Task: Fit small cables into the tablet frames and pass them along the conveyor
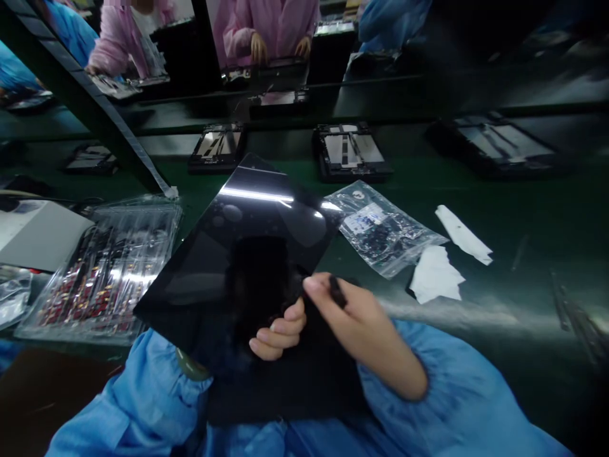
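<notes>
Two hands are engaged: the glossy black panel (247,254), tilted at centre frame, is gripped from beneath by the left hand (278,333), while the right hand (366,330), at 5 o'clock, pinches a small dark part (337,292) that should be kept steady against the edge.

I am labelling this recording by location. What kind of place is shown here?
Probably an electronics assembly line: open tablet frames lie along a green belt, workers in pink smocks sit opposite, and a bag of small parts lies nearby.

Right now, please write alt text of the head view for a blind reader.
Two bare hands in blue sleeves hold a glossy black panel over a green bench; the right hand pinches a small dark piece. A clear parts bag lies beyond.
</notes>
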A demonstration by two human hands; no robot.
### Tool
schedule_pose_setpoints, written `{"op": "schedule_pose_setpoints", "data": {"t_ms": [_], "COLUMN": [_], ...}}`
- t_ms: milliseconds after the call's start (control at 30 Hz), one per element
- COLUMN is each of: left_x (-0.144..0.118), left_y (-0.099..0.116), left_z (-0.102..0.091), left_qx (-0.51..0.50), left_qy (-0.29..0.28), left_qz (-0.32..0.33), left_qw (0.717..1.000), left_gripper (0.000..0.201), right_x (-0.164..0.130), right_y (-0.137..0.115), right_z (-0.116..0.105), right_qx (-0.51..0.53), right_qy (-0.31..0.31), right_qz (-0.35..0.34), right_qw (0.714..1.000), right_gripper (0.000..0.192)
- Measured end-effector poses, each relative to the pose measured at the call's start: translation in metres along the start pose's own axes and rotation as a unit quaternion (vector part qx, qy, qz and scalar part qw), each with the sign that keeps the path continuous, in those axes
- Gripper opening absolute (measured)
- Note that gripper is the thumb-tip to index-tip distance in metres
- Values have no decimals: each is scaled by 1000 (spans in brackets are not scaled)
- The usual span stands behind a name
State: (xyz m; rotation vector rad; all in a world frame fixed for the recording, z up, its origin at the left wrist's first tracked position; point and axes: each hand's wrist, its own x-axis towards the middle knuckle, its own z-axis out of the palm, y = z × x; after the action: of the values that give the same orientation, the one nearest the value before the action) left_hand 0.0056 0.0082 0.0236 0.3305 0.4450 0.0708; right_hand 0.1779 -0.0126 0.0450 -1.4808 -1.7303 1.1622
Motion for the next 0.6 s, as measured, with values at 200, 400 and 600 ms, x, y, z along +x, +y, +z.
{"op": "schedule_pose_setpoints", "data": {"t_ms": [200, 400, 600], "left_x": [-17, -13, -27], "left_y": [7, 8, 10], "left_z": [25, 25, 18], "left_qx": [-15, 25, 336], "left_qy": [59, 68, 335], "left_qz": [20, 25, 119], "left_qw": [998, 997, 872], "left_gripper": [30, 23, 26], "right_x": [-33, -53, -52], "right_y": [45, 83, 76], "right_z": [-51, -43, -59], "right_qx": [-191, -166, 112], "right_qy": [121, -9, -42], "right_qz": [126, 209, 220], "right_qw": [966, 964, 968], "right_gripper": [63, 69, 53]}}
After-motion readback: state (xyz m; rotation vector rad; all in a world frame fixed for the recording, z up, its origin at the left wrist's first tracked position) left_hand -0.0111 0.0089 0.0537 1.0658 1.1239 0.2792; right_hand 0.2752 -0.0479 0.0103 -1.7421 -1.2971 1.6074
